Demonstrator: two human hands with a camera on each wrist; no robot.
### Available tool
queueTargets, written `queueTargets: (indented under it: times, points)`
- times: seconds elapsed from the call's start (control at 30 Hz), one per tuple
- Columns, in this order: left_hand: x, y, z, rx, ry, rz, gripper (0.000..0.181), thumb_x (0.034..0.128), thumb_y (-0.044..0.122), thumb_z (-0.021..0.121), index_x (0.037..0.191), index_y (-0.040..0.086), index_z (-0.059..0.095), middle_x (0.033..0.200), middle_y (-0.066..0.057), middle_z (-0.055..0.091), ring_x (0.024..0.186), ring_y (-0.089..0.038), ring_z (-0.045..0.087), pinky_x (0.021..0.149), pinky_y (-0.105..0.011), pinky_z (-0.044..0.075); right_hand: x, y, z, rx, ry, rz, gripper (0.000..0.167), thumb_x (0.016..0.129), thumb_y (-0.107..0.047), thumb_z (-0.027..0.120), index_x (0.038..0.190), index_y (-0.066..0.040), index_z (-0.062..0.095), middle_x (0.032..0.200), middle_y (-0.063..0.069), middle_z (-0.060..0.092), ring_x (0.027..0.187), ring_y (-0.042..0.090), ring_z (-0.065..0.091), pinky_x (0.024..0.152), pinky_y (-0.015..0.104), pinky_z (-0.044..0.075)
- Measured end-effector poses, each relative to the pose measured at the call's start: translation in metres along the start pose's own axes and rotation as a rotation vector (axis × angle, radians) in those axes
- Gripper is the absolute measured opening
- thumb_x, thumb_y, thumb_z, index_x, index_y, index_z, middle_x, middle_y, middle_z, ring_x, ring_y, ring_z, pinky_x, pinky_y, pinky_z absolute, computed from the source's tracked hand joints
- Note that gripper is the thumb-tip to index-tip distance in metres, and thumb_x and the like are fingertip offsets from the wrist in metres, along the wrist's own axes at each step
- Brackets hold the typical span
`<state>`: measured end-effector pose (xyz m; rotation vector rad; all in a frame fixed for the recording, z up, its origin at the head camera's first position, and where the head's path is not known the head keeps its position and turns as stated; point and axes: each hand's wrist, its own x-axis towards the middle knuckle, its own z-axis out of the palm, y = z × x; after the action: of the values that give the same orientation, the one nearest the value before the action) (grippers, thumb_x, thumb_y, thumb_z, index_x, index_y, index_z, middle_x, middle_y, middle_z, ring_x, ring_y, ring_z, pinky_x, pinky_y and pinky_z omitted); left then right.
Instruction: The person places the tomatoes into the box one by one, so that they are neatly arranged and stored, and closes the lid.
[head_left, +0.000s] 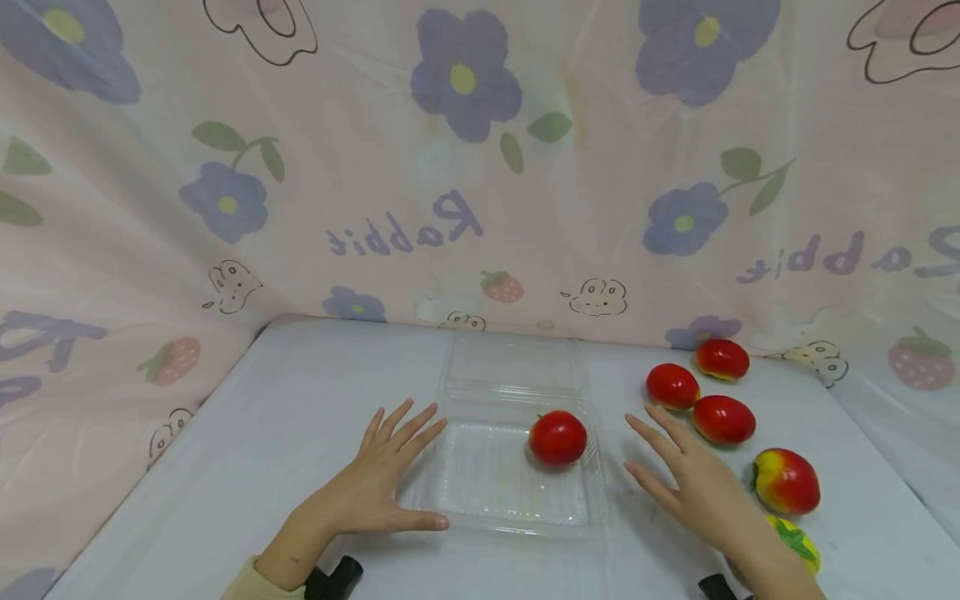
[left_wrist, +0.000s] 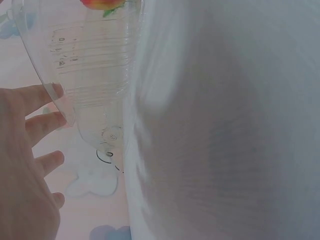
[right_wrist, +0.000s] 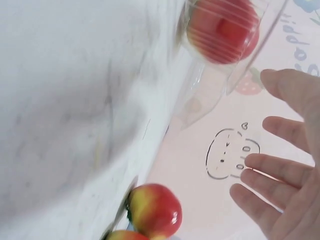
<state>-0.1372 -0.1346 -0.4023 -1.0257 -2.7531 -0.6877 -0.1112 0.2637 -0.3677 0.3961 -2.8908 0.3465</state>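
A clear plastic container (head_left: 495,500) lies with its lid (head_left: 513,362) folded back behind it. One red fruit (head_left: 558,437) sits in its right part, also visible through the container wall in the right wrist view (right_wrist: 222,30). My left hand (head_left: 375,483) is at the container's left side, fingers spread, holding nothing; the left wrist view shows the hand (left_wrist: 30,160) near the clear wall (left_wrist: 90,65). My right hand (head_left: 693,483), fingers spread and empty, hovers between the container and the fruits on the right; the right wrist view shows its fingers (right_wrist: 280,170) apart from the container.
To the right lie several red fruits, among them one at the back (head_left: 722,359), one nearer (head_left: 723,419) and a red-yellow one (head_left: 787,481). A yellow-green item (head_left: 797,542) is partly hidden by my right forearm. A patterned curtain (head_left: 525,192) hangs behind the white table (head_left: 322,392).
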Motion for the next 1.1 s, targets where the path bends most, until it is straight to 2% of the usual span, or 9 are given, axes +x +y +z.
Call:
queueTargets:
  times: [0.13,0.53,0.7,0.93,1.1]
  points:
    - [0.0,0.0,0.0,0.0,0.0,-0.001,0.103,0.0716,0.079,0.058,0.153,0.028,0.023,0.161,0.004,0.016,0.149,-0.031,0.005,0.114,-0.061,0.0,-0.004,0.005,-0.003,-0.01,-0.041,0.047,0.074,0.079,-0.039,0.076,0.144,-0.023,0.043,0.148,0.017,0.038,0.129,0.042,0.043,0.083,0.059,0.051]
    - [0.0,0.0,0.0,0.009,0.005,0.011,0.102,0.0725,0.079,0.057,0.153,0.027,0.023,0.161,0.003,0.017,0.148,-0.032,0.006,0.112,-0.065,0.003,-0.02,0.018,-0.002,-0.026,-0.013,0.055,0.07,0.08,-0.038,0.075,0.141,-0.018,0.048,0.145,0.021,0.04,0.125,0.044,0.045,0.081,0.059,0.051]
    - [-0.001,-0.001,0.001,0.014,0.005,0.012,0.102,0.0724,0.079,0.057,0.153,0.027,0.023,0.161,0.003,0.017,0.148,-0.032,0.006,0.112,-0.066,0.003,-0.028,0.024,-0.004,-0.036,0.007,0.054,0.07,0.079,-0.039,0.076,0.14,-0.017,0.049,0.145,0.021,0.041,0.123,0.044,0.047,0.084,0.063,0.047]
    - [-0.001,0.0,0.001,0.01,0.001,0.002,0.102,0.0725,0.079,0.057,0.153,0.027,0.023,0.161,0.004,0.016,0.149,-0.031,0.005,0.114,-0.061,-0.002,-0.038,0.033,-0.005,-0.044,-0.037,0.104,0.078,0.075,-0.046,0.078,0.141,-0.016,0.048,0.147,0.02,0.038,0.123,0.045,0.044,0.084,0.067,0.044]
    - [-0.001,-0.001,0.001,0.012,0.01,0.01,0.102,0.0723,0.079,0.057,0.153,0.027,0.022,0.161,0.004,0.016,0.149,-0.03,0.005,0.115,-0.06,-0.002,-0.046,0.044,-0.007,-0.014,0.03,0.051,0.075,0.071,-0.041,0.083,0.135,-0.014,0.054,0.141,0.022,0.043,0.113,0.042,0.052,0.074,0.064,0.051]
